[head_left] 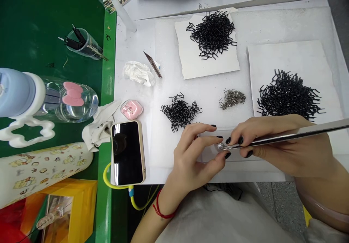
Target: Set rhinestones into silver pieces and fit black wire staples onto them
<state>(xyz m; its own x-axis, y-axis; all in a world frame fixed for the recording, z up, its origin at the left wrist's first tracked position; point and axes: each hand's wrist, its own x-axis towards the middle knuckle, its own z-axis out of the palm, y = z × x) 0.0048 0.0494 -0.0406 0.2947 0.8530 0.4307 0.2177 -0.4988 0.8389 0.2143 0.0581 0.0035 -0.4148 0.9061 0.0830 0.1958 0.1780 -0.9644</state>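
My right hand (289, 159) grips a pair of long metal tweezers (302, 131), its narrow end pointing left. At that tip, a small shiny, clear-looking piece (219, 146) sits between the thumb and a fingertip of my left hand (191, 156); its exact kind is too small to make out. Left of my left fingers lies a small heap of short bent black pieces (180, 112) on the white work surface. Just beyond my hands is a little pile of tiny dark metallic grains (233, 98). A larger heap of black pieces (289, 94) lies beyond my right hand.
Another black heap (212, 32) rests on torn white card (191, 63). At the left are crumpled tissue (138, 72), a brown blade-like strip (153, 65), a pink heart-shaped item (131, 109), a phone (128, 152), a water bottle (54, 97) and a tool cup (91, 47).
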